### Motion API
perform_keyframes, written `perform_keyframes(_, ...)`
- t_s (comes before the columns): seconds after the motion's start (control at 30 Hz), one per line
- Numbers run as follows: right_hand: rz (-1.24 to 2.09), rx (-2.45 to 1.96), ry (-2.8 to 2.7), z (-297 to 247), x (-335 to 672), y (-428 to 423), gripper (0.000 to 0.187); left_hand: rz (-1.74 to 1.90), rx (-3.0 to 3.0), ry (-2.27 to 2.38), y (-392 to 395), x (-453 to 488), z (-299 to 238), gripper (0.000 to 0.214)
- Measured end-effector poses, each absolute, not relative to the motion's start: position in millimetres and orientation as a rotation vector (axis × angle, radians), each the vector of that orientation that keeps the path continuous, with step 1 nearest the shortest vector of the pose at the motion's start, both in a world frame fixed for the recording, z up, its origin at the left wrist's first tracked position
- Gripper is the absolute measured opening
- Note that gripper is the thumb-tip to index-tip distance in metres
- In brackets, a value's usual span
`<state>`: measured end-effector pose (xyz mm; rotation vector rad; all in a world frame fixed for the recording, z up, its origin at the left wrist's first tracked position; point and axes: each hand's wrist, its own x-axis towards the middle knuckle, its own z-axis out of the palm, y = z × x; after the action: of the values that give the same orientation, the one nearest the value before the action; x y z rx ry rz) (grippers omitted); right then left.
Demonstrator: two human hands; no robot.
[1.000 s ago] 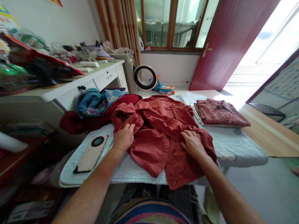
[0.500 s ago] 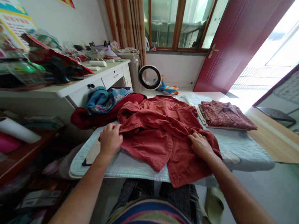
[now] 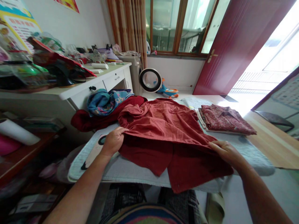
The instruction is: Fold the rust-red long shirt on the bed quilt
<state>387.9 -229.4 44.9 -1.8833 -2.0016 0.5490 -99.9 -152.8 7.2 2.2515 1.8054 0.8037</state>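
A rust-red cotton garment, which looks like a shirt [image 3: 161, 119], lies spread across a pale blue quilted pad [image 3: 245, 152]. My left hand [image 3: 113, 140] pinches the near edge of its upper layer at the left. At the right, my right hand [image 3: 227, 152] grips the same edge, thumb on top. Between both hands this edge is pulled taut and raised slightly, with the lower layer in shadow beneath it. Two lower flaps reach the pad's front edge, a slit parting them. The shirt's far side is bunched at the left.
Left of the shirt lie a dark red garment [image 3: 93, 119] and a crumpled blue floral cloth [image 3: 102, 101]. On the right is a stack of folded patterned clothes [image 3: 227, 119]. A cluttered white desk [image 3: 119, 73] stands at the left, a maroon door [image 3: 221, 46] at the back right.
My right hand has moved right and slightly toward me, stretching the shirt's edge straight. The bunched upper layer is now smoother and lifted. My left hand has shifted only a little.
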Motion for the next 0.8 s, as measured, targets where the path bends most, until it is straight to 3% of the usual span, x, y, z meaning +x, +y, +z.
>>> perform_keyframes(0.13, 0.627, -1.988, -2.336, 39, 377, -224, 0.034, 0.249, 2.228, 1.662, -159, -114, 16, 0.035)
perform_keyframes(0.23, 0.480, -2.020, -2.360, 39, 363, -218, 0.030, -0.073, 2.047, 1.380, -167, -114, 37, 0.028)
perform_keyframes(0.37, 0.208, -1.811, -2.299, 34, 337, -204, 0.029, 0.043, 1.934, 1.220, -164, -107, 61, 0.045)
perform_keyframes(0.47, 0.130, -1.668, -2.235, 13, 315, -193, 0.030, 0.312, 2.079, 1.479, -148, -95, 52, 0.050)
perform_keyframes(0.63, 0.226, -1.656, -2.272, -35, 301, -184, 0.054, 0.231, 2.113, 1.949, -130, -80, 7, 0.071)
perform_keyframes(0.8, 0.427, -1.676, -2.339, -36, 313, -193, 0.058, 0.363, 2.354, 1.787, -138, -100, 3, 0.060)
